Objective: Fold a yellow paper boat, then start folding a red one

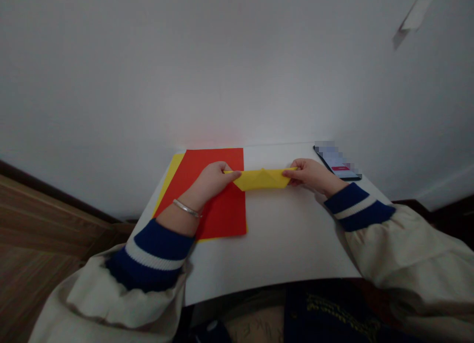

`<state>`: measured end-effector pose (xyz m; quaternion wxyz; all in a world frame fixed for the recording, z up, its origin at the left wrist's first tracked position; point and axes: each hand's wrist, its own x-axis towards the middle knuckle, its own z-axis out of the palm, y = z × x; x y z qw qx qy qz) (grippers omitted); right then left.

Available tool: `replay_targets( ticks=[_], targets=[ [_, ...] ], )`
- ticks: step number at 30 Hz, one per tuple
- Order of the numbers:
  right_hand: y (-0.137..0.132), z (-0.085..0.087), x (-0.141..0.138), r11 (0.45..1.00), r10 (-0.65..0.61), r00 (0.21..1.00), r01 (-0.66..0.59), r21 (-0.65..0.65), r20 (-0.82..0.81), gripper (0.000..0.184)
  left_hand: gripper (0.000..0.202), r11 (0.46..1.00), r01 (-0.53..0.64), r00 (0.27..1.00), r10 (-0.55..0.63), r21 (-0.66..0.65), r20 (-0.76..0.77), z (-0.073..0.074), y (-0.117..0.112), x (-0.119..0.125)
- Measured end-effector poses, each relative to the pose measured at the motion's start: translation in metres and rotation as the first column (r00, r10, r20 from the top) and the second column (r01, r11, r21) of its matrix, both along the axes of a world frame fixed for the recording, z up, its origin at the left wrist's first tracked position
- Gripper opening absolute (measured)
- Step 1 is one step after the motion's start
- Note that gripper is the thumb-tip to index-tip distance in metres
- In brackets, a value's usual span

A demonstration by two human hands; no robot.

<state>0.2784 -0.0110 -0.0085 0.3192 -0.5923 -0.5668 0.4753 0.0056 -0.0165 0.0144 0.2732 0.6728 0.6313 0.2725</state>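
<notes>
Head view, one folded yellow paper (264,180) over one white counter (289,239), left hand (215,177) fingers pinching one end, right hand (308,174) fingers pinching the other, one red sheet (224,217) atop yellow paper, count unclear, one phone (337,164), one bracelet (186,208).

Folded paper (261,181): uniform yellow. Top sheet (222,209): plain red; lower sheet (167,177): yellow. Tabletop (292,244): white. Sleeves (414,254): beige — cuffs (161,236) dark blue, 1 white stripe each. Bracelet (187,209): silver. Phone (335,159): black edge, pale screen — 1 red bar. Wall (237,71): grey-white.
</notes>
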Motion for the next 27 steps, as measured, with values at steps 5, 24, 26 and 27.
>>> replay_targets(
  ticks=[5, 24, 26, 27],
  targets=[
    [-0.001, -0.001, -0.001, 0.998, 0.060, 0.992, -0.063, 0.023, 0.110, 0.019, 0.024, 1.000, 0.005, 1.000, -0.006, -0.018, -0.019, -0.007, 0.005, -0.002],
    [-0.001, 0.004, 0.000, 0.621, -0.108, 0.758, -0.454, 0.639, 0.643, 0.021, 0.022, 0.889, 0.289, 0.904, -0.131, 0.356, -0.408, -0.008, -0.002, 0.018],
    [-0.003, 0.008, -0.001, 0.526, -0.090, 0.749, -0.524, 0.670, 0.656, 0.023, 0.024, 0.839, 0.363, 0.895, -0.192, 0.406, -0.404, -0.007, -0.003, 0.019],
    [-0.005, 0.010, -0.002, 0.494, -0.093, 0.739, -0.548, 0.675, 0.668, 0.023, 0.027, 0.816, 0.394, 0.885, -0.212, 0.424, -0.414, -0.006, -0.004, 0.019]
  ],
)
